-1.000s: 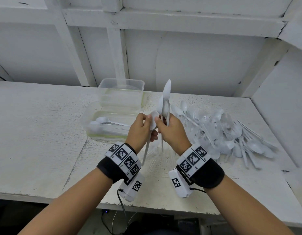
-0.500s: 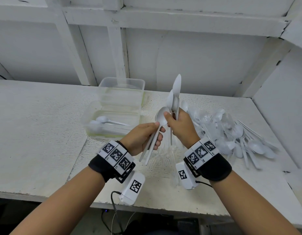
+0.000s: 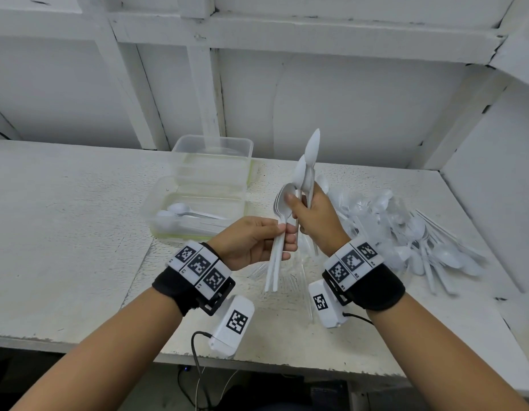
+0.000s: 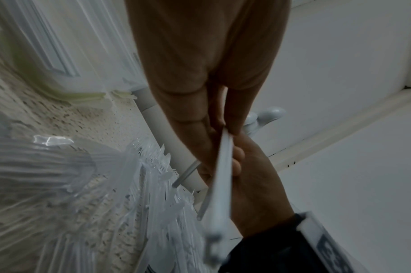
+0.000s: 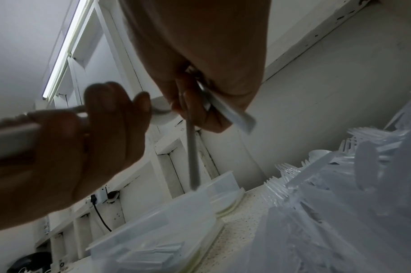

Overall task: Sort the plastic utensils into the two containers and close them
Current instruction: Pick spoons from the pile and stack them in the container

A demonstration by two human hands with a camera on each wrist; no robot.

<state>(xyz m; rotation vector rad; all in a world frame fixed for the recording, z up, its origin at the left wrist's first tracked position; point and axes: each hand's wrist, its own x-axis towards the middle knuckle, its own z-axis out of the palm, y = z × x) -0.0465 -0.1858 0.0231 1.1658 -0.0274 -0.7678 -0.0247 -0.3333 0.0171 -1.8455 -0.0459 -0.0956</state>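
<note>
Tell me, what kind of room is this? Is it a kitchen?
Probably not a kitchen; it looks more like a plain workroom or storage corner. The table is rough and painted white, the wall behind is bare white boards, and a big pile of plastic utensils waits beside clear containers.

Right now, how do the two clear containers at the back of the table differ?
The near container already holds white spoons lying flat; the far container shows no utensils inside that I can make out. The far container looks taller, with higher walls; the near container looks shallower. The near container sits closer to the left hand; the far container stands behind it, against the wall. Both are translucent, rectangular and without lids on.
</note>
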